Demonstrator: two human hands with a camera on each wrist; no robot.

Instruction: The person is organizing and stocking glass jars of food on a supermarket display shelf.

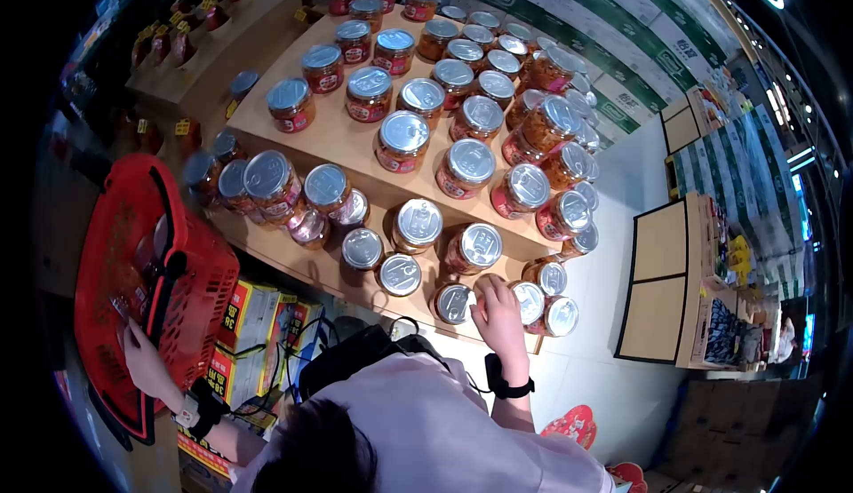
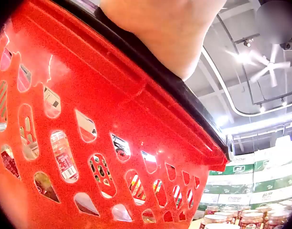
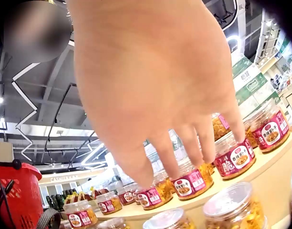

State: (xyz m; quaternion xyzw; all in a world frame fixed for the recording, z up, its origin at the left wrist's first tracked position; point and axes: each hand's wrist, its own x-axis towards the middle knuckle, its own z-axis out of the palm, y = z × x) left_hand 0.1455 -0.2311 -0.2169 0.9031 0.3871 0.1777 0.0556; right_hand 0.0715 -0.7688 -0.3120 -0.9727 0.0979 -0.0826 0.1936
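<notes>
My right hand [image 1: 499, 315] reaches over the front row of clear jars with silver lids, between one jar [image 1: 453, 304] and another jar [image 1: 526, 300]. In the right wrist view its fingers [image 3: 166, 155] are spread and hang down, with labelled jars [image 3: 237, 157] behind them. My left hand [image 1: 147, 369] is at the red plastic basket [image 1: 200, 315], its fingers beside packaged goods inside. The heel of that hand lies over the dark rim [image 2: 155, 64] in the left wrist view; its fingers are hidden there, and I cannot tell whether they grip anything.
Many jars stand on a stepped wooden display [image 1: 355, 142], some stacked. Yellow-and-red boxes [image 1: 240, 315] and black cables are below the basket. Green-and-white cartons [image 1: 622, 93] form a wall behind. Pale floor [image 1: 595, 271] runs along the right, with another shelf unit [image 1: 653, 284] beyond.
</notes>
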